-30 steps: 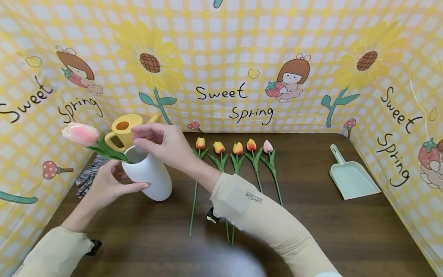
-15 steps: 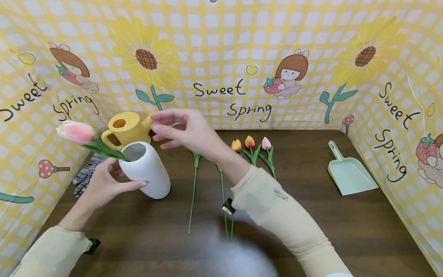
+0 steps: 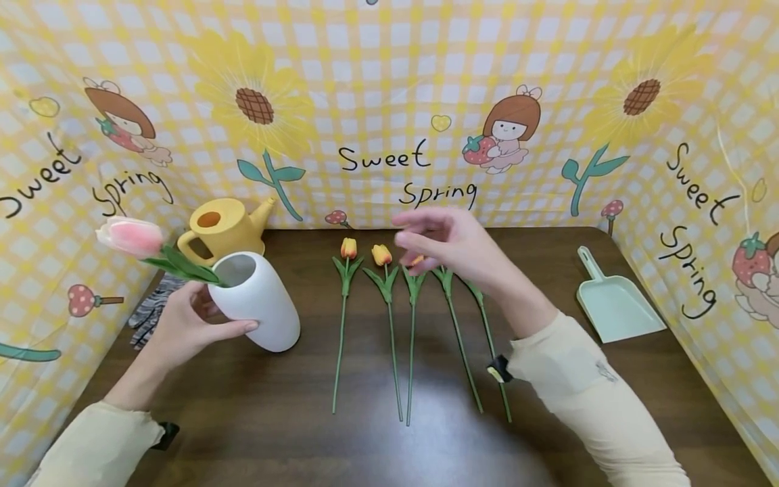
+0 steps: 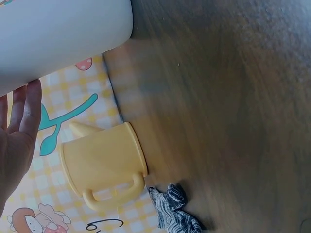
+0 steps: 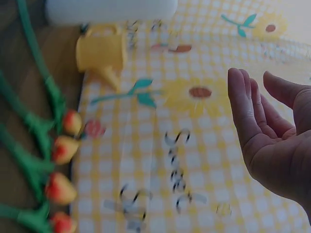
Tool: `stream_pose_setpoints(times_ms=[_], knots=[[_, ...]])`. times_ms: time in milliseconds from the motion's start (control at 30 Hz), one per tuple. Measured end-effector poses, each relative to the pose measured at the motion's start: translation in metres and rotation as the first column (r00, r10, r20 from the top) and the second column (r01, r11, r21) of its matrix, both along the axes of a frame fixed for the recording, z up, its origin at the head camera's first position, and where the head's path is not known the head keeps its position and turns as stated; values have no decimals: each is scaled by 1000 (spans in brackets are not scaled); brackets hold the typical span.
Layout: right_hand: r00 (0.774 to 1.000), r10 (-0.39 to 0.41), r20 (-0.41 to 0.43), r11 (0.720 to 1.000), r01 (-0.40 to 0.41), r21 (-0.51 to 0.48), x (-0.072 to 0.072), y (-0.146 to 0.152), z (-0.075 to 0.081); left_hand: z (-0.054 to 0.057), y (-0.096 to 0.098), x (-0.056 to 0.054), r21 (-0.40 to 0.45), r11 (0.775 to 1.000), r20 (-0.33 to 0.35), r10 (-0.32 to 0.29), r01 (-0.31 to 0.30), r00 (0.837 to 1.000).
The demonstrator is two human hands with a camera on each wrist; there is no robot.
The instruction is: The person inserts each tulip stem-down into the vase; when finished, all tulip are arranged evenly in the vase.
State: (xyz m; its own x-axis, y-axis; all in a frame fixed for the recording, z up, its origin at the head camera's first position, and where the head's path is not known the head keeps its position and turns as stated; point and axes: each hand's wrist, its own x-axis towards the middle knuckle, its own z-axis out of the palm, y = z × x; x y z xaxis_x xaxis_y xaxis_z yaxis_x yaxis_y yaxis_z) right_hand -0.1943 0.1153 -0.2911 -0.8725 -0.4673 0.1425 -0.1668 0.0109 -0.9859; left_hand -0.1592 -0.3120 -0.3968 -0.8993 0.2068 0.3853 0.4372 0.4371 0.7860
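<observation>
1 in! A pink-and-white artificial tulip [image 3: 130,237] leans from the smooth white vase [image 3: 268,311] clamped in the left hand [image 3: 189,325]; 5 green-stemmed artificial tulips [image 3: 414,285], seemingly left, lie beneath the empty right hand [image 3: 453,240], fingers parted.

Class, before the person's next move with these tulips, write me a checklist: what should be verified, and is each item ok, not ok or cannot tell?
1. Left hand holding the white vase: ok, thumb against its side.
2. Room in the vase mouth: ok, one large pink tulip leans at one side.
3. Vase base flat on the table: cannot tell.
4. Right hand free: ok, it holds nothing.
5. Five loose tulips with stems uncrossed: ok, they lie side by side.
6. All loose blooms visible in the head view: not ok, the right hand covers some.
</observation>
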Motion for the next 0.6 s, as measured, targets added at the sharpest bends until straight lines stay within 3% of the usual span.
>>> stream_pose_setpoints(times_ms=[267,600], knots=[[989,-121,84,985,109,132,4,56,-44,2,-3,5,-4,999,-4,32,-32,999],[962,-231,146,951,192,241,7,116,-103,0,0,3,9,1000,7,15,-15,1000]])
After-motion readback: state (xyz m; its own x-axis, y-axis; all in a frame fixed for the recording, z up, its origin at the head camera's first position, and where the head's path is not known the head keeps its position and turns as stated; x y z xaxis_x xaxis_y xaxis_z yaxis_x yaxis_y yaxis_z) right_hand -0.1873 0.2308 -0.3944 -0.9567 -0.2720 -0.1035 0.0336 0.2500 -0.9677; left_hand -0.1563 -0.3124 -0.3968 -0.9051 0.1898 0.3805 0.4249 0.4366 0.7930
